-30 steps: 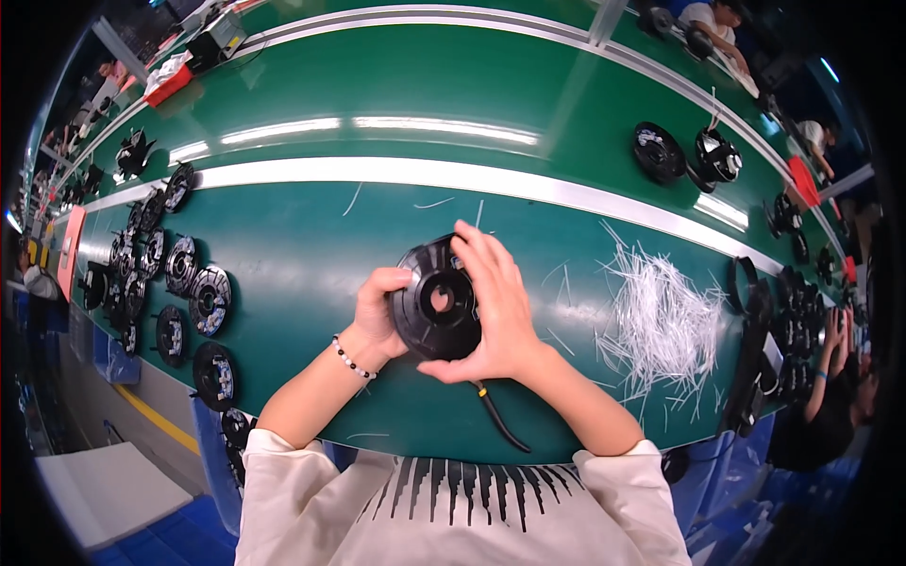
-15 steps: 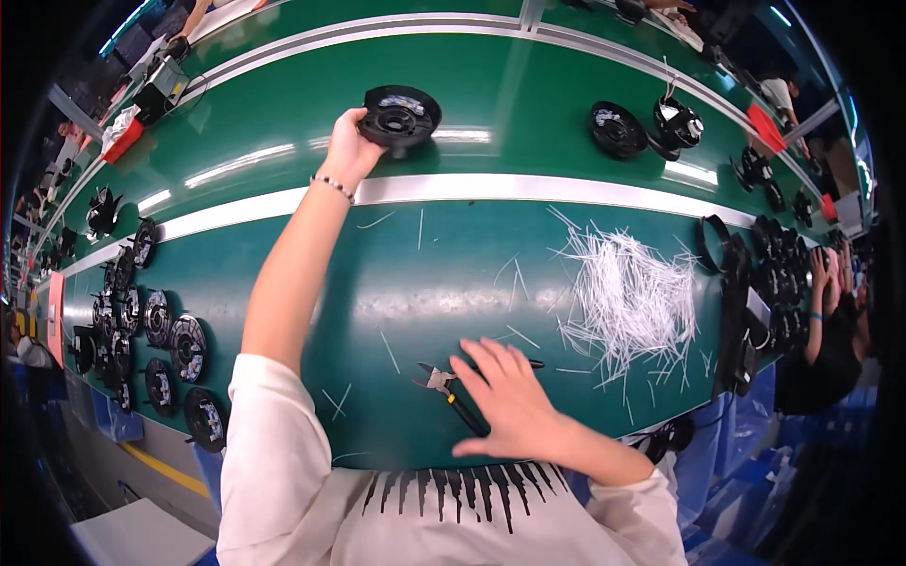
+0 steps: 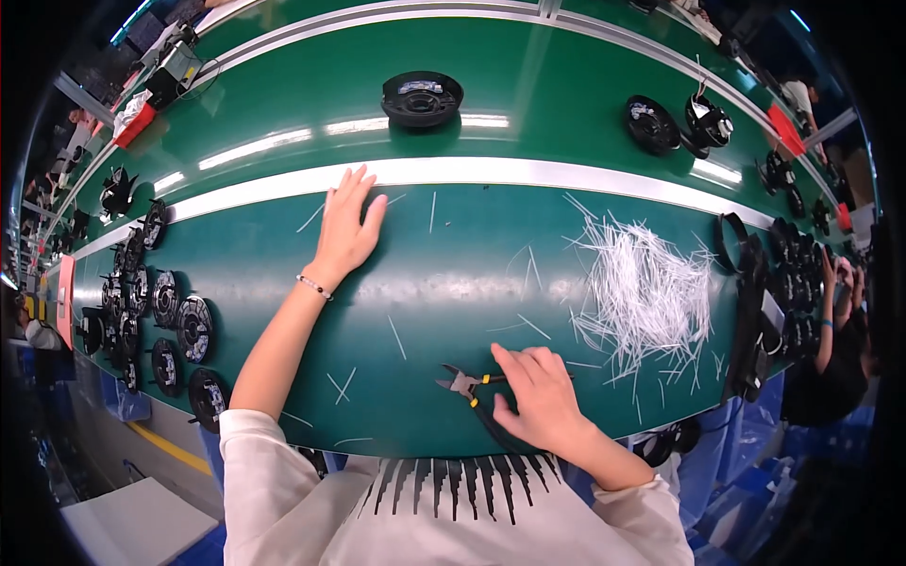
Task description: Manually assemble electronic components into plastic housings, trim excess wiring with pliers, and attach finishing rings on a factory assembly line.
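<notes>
My left hand (image 3: 347, 226) is empty, its fingers stretched and spread over the green work surface by the pale metal rail. Beyond it, a round black plastic housing (image 3: 422, 102) rests on the green belt, apart from the hand. Diagonal cutting pliers (image 3: 462, 382) with black and yellow handles lie on the near work surface, jaws pointing left. My right hand (image 3: 543, 401) hovers over or touches their handles, fingers bent and thumb apart. Its palm hides part of the handles. Right of it lies a large heap of thin white strips (image 3: 646, 292).
Several round black parts (image 3: 193, 328) stand clustered at the left. More black parts (image 3: 797, 274) are stacked at the right edge. On the belt to the right sit a black disc (image 3: 651, 124) and a black assembly (image 3: 708, 123). A co-worker (image 3: 830, 330) is at far right.
My left hand has let go of the black housing on the belt and drawn back toward me. My right hand's fingers have bent over the pliers, which have not visibly moved.
</notes>
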`<action>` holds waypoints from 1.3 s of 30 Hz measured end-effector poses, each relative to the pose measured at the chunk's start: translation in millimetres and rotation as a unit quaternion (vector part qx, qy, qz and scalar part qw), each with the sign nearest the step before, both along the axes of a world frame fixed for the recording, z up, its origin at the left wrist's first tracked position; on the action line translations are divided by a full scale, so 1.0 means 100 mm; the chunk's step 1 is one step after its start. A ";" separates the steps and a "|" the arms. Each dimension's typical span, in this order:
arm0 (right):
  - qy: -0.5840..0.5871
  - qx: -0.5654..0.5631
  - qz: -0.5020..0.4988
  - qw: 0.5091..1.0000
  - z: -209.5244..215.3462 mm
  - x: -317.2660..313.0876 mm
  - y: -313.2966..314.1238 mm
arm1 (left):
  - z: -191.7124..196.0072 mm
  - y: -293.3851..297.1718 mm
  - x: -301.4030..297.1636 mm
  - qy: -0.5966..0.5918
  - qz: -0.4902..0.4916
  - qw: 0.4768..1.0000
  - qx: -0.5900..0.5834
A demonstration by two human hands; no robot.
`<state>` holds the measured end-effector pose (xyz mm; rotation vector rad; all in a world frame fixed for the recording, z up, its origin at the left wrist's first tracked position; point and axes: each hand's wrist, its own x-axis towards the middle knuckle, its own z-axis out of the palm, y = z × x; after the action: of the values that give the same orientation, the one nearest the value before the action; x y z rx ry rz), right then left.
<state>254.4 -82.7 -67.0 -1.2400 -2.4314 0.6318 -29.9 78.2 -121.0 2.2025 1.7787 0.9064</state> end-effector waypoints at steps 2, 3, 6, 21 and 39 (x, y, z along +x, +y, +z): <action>0.018 0.031 0.014 0.999 0.07 -0.06 -0.01 | 0.03 0.02 0.12 -0.011 -0.035 0.999 0.025; 0.000 0.010 0.022 1.000 0.06 -0.05 -0.05 | 0.04 0.02 0.18 -0.005 -0.055 0.998 0.039; -0.017 -0.034 -0.004 0.999 0.12 0.01 -0.17 | 0.18 -0.03 0.39 0.053 -0.111 0.989 0.077; -0.061 -0.058 -0.006 0.996 0.03 0.09 -0.27 | 0.29 -0.01 0.68 0.073 -0.099 0.992 -0.026; -0.071 -0.062 0.021 0.995 0.06 0.09 -0.27 | 0.20 0.81 -0.22 0.063 0.069 0.983 0.160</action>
<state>263.6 -110.1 -61.0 -1.3271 -2.5745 0.7409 -52.1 159.5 -100.8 2.3979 1.9845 1.1828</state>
